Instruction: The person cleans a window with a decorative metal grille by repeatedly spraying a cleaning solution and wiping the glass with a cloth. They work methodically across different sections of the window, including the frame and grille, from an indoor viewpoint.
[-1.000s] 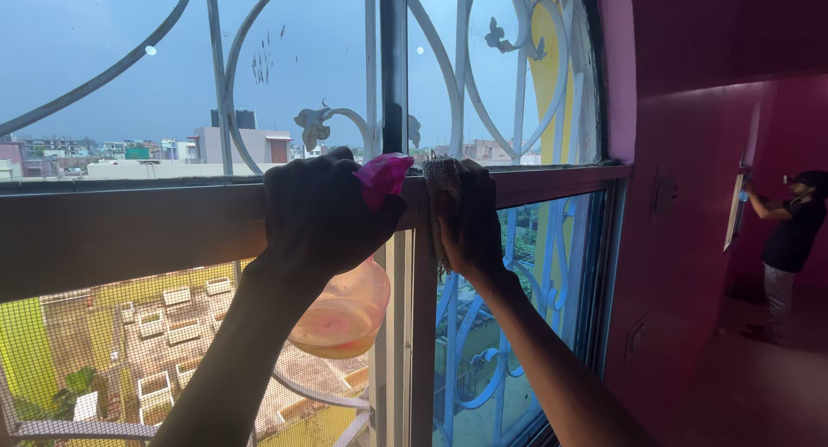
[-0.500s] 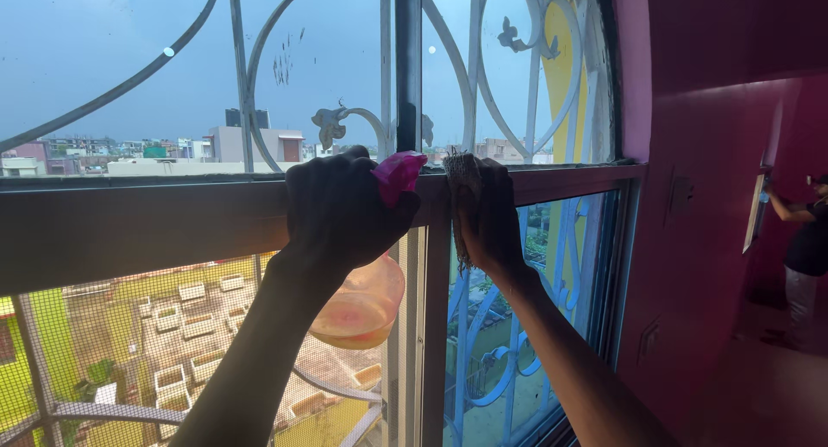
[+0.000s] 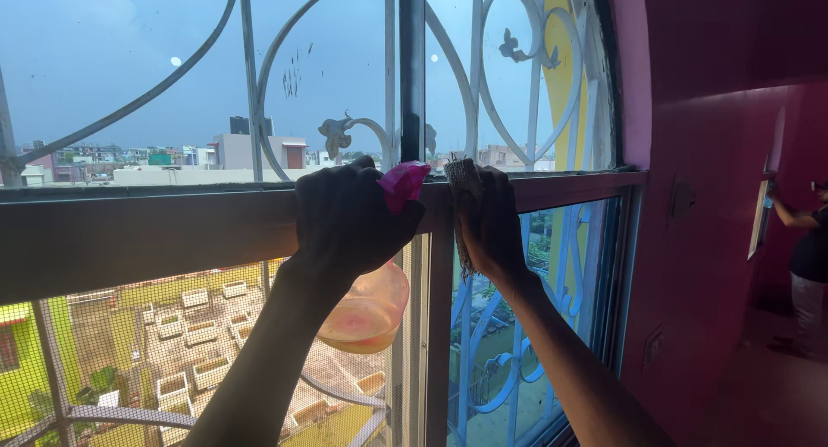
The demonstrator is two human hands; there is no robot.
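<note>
My left hand (image 3: 349, 218) grips a spray bottle (image 3: 366, 309) with a pink nozzle (image 3: 402, 184) and a clear body holding orange-pink liquid, raised against the brown horizontal window bar (image 3: 147, 236). My right hand (image 3: 493, 223) presses a brownish cloth (image 3: 464, 181) onto the same bar, just right of the vertical frame post (image 3: 412, 76). The two hands sit close together, with the nozzle between them. The cloth hangs partly down behind my right fingers.
White curled metal grilles (image 3: 259, 67) stand outside the glass, with mesh over the lower left pane (image 3: 129, 352). A magenta wall (image 3: 707, 240) runs to the right. Far right, another person (image 3: 806, 248) reaches up to a framed panel (image 3: 761, 214).
Both hands stay on the bar with the same hold. The view has shifted slightly, so hands and window sit a little further right in the picture.
</note>
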